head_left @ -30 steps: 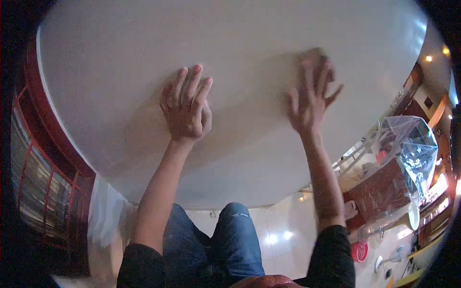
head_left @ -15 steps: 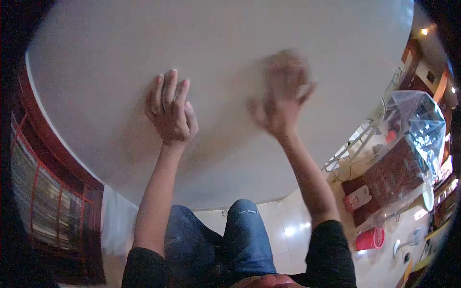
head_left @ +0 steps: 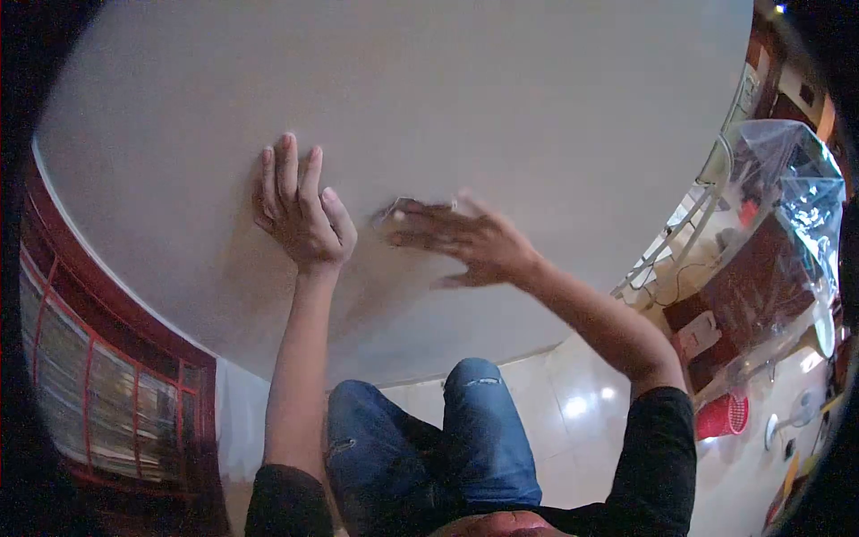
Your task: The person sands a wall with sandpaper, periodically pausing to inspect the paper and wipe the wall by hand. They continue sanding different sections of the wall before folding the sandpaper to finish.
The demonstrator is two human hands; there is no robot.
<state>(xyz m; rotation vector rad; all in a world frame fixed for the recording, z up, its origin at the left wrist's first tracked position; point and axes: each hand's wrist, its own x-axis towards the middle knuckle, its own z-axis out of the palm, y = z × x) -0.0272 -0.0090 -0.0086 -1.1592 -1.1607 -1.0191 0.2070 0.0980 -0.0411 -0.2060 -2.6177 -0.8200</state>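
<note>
A broad pale wall-like surface point(head_left: 501, 98) fills the upper and middle view. On its left part rests my left hand point(head_left: 302, 210), fingers pointing up and slightly apart, with nothing in it. My right hand point(head_left: 465, 240) is right of it, turned sideways with its fingers stretched toward the left hand and a little blurred. The thin light outline of something point(head_left: 401, 202) shows at its fingertips; what it is I cannot make out, nor whether the hand holds it.
My jeans-clad knees point(head_left: 483, 403) are below, over a shiny tiled floor point(head_left: 573, 438). At the left is a red-framed window point(head_left: 112, 385). To the right are a red basket point(head_left: 723, 416), clear plastic sheeting point(head_left: 796, 197) and a metal frame point(head_left: 698, 215).
My right hand has come down and left across the surface, turning from pointing up to pointing left. My left hand sits slightly further left in view. The view has shifted a little.
</note>
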